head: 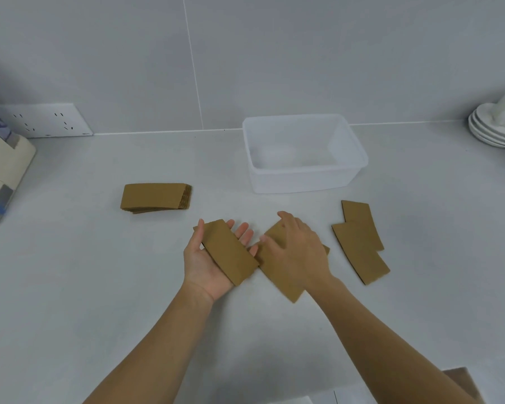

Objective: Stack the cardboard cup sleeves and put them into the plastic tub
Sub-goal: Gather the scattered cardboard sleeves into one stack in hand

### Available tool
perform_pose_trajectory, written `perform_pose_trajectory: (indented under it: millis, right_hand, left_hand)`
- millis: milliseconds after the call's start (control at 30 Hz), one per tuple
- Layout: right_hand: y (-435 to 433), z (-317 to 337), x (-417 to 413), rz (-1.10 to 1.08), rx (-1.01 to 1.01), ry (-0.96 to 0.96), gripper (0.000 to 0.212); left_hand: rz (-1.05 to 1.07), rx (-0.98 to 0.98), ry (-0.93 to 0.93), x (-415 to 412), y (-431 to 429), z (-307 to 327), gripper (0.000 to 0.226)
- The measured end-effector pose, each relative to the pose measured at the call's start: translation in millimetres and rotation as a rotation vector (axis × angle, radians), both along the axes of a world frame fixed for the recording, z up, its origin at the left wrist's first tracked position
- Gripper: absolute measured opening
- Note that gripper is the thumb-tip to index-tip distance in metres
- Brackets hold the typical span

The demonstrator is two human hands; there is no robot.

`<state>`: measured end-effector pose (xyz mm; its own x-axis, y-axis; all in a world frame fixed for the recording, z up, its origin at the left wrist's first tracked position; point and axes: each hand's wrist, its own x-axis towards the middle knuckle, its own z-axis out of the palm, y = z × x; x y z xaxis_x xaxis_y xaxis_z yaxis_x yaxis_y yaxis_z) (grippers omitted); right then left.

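Left hand: lying palm-up, fingers open, cradling a sleeve
Right hand: fingers spread, pressing another sleeve, possibly gripping
Writing: none showing legibly

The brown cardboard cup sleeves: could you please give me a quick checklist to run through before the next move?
1. Left hand palm up, brown cardboard sleeve lying on it: ok.
2. Right hand flat on the next sleeve on the counter: ok; grip not yet closed.
3. Two overlapping loose sleeves left to gather: not ok.
4. Finished sleeve stack squared on the grey counter: ok.
5. Clear plastic tub open and empty: ok.
6. Number of sleeves in the stack: cannot tell.
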<state>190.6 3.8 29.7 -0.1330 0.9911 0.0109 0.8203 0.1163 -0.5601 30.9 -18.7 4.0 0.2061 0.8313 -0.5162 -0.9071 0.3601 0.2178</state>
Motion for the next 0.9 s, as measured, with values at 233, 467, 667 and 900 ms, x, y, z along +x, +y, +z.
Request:
perform_pose_trajectory:
  millis: [233, 467, 667, 900]
  right_hand:
    - [-26.0, -29.2, 6.4, 0.060, 0.026, -0.224, 0.076]
    - [-33.0, -35.8, 6.8, 0.079, 0.069, -0.289, 0.057]
    - [-20.1, -18.9, 13.1, 0.021, 0.022, -0.124, 0.051]
    - [-7.4, 19.5, 2.3, -0.018, 0.052, 0.117, 0.043]
  left_hand:
    - [0.063, -0.026, 0.038, -1.4, -0.4, -6.7, 0.066]
    - [0.109, -0.033, 0.059, 0.6, -0.8, -3.6, 0.063]
    - [0.105, -0.026, 0.077, 2.3, -1.1, -0.6, 0.064]
    - [0.049, 0.000, 0.073, 18.2, -0.3, 9.0, 0.066]
